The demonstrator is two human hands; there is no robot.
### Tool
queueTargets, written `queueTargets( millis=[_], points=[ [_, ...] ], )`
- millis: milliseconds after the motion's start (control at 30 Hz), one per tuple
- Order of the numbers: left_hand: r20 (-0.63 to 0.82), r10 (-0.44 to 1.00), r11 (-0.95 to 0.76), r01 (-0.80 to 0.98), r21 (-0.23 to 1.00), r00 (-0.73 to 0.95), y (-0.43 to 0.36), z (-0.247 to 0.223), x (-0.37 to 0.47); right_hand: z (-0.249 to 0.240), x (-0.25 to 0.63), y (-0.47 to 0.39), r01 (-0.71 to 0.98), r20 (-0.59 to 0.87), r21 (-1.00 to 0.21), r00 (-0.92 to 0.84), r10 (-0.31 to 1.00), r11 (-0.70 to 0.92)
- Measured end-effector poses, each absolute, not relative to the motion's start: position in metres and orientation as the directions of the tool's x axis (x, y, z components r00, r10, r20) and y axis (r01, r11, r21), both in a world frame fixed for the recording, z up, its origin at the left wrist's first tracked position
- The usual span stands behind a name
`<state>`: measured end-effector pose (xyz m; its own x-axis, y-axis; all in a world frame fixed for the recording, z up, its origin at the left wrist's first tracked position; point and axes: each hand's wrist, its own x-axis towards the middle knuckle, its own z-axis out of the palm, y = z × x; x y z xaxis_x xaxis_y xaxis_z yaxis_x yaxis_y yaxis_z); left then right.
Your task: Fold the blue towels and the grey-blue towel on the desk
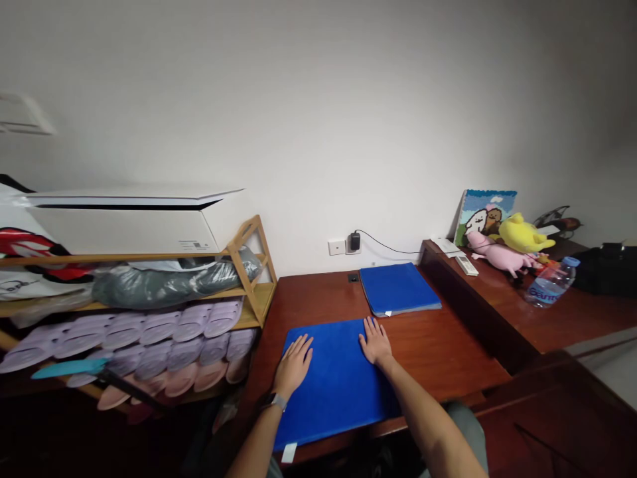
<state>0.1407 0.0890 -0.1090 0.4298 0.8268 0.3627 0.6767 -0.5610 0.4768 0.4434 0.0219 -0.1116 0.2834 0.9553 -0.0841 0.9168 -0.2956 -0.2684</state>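
Note:
A blue cloth [338,392] lies spread flat on the wooden desk, with a white tag at its near left corner. On its far left part my left hand [294,364] rests palm down, fingers together but stretched out; a watch is on that wrist. Across from it, my right hand [375,343] presses flat on the cloth's far right corner, thumb apart from the fingers. Neither hand grips anything. Just beyond my right hand lies a second blue cloth [401,289], folded or stacked in layers, a small white tag at its front edge.
A wooden rack [256,305] on the left carries a white box [124,229] and rows of slippers [144,328]. A raised ledge runs along the right, with a water bottle [551,284], plush toys [525,234] and a remote [466,265]. A charger [355,240] is plugged into the wall.

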Motion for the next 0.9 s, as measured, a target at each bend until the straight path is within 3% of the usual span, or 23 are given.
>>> queueTargets(
  millis=[133, 233, 500, 900],
  points=[
    [0.394, 0.830, -0.552, 0.683, 0.478, 0.395, 0.099, -0.118, 0.136, -0.105, 0.442, 0.024, 0.929, -0.108, -0.244, 0.259, 0.960, -0.278],
    [0.430, 0.834, -0.537, 0.691, 0.484, 0.347, 0.108, -0.127, 0.134, -0.103, 0.438, 0.024, 0.939, -0.045, -0.232, 0.252, 0.967, -0.256],
    [0.490, 0.812, -0.546, 0.712, 0.442, 0.318, 0.117, -0.131, 0.129, -0.107, 0.435, 0.018, 0.907, -0.088, -0.335, 0.242, 0.966, -0.257],
    [0.408, 0.644, -0.762, 0.587, 0.272, 0.647, 0.096, -0.126, 0.273, -0.112, 0.437, 0.020, 0.903, -0.046, -0.353, 0.244, 0.969, -0.244]
  ],
)
